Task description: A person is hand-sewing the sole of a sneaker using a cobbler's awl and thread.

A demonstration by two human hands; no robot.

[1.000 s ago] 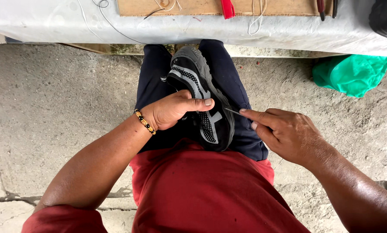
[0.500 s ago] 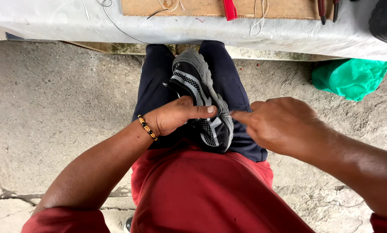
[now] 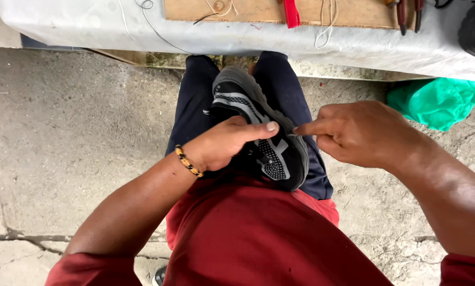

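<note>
Black mesh and grey rubber: the shoe [image 3: 258, 127] lies sole-up on the lap at frame centre. The left hand [image 3: 224, 145] clamps it, thumb along the sole edge. The right hand [image 3: 362, 132] is pinched nearly closed at that edge; what it grips, I can't tell. Light, soft upper, stiff sole: best held by the sole.

There is one black shoe [image 3: 258, 127], under the left hand [image 3: 224, 145]. Two hands work on it; the right hand [image 3: 362, 132] is beside it. One bead bracelet [image 3: 188, 160] sits behind the left hand. One green bag [image 3: 438, 100] lies beyond the right hand. Maybe two tool handles [image 3: 409, 10] lie farther off.
</note>
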